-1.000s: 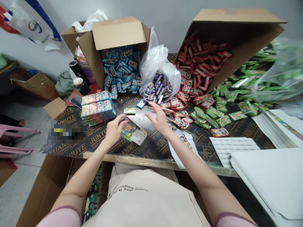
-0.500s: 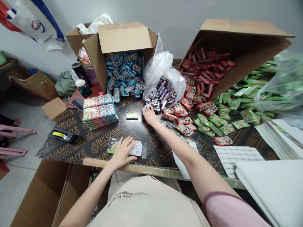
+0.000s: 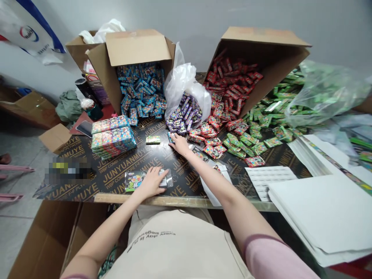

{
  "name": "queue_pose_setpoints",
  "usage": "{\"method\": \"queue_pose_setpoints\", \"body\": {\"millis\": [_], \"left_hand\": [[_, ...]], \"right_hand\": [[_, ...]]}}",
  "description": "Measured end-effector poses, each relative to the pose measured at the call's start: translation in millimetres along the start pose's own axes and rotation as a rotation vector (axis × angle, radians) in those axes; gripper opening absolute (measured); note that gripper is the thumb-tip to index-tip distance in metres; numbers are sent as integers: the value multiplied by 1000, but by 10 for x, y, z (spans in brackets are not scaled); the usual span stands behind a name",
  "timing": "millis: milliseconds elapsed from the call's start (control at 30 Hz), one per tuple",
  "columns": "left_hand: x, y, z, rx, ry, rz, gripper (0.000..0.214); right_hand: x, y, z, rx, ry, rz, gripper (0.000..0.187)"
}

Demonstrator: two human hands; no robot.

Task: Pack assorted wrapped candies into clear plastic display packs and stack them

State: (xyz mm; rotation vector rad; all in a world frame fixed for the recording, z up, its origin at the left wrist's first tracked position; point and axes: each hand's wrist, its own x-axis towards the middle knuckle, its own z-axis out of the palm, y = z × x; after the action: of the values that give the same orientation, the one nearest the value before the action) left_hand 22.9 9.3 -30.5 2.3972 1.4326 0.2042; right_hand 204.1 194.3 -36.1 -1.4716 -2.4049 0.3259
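Our left hand (image 3: 151, 184) lies spread over a printed pouch (image 3: 133, 180) near the table edge (image 3: 174, 201) — light pressure suits it; our right hand (image 3: 179, 145) touches a blue packet (image 3: 169, 136) — pinching or not, we can't tell.

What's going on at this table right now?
A person's left hand rests on a printed packet near the front edge of the table. The right hand touches a small blue pack. A green pack lies between that hand and a stack of bundled packs. Loose blue packs, purple packs, red packs and green packs lie beyond.
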Motion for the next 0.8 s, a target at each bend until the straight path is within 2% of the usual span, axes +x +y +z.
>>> {"method": "queue_pose_setpoints", "body": {"millis": [133,200,300,367,500,567,667,733,800], "left_hand": [[-134,-146,-138,51,72,-116,83],[-210,-267,-202,84,113,-174,82],[-270,-419,-260,111,144,-219,78],[-264,-476,-277,119,152,-225,77],[-209,-518,-303,124,121,-216,76],[-188,-522,-324,123,82,-200,77],[-167,-504,-356,105,25,-167,78],[-154,-479,-369,73,2,-133,81],[-143,-456,-369,34,9,-115,90]], "right_hand": [[-146,-116,50,92,57,15,39],[-351,-159,61,217,120,62,38],[-762,-192,86,498,197,227,39],[-1050,-204,98,556,136,270,38],[-1425,-202,46,369,-50,175,37],[-1436,-165,-2,333,-45,79,53],[-1273,-73,-18,351,-80,-123,86],[-1133,-23,23,367,-165,-195,92],[-1034,-12,73,400,-200,-227,89]]}}
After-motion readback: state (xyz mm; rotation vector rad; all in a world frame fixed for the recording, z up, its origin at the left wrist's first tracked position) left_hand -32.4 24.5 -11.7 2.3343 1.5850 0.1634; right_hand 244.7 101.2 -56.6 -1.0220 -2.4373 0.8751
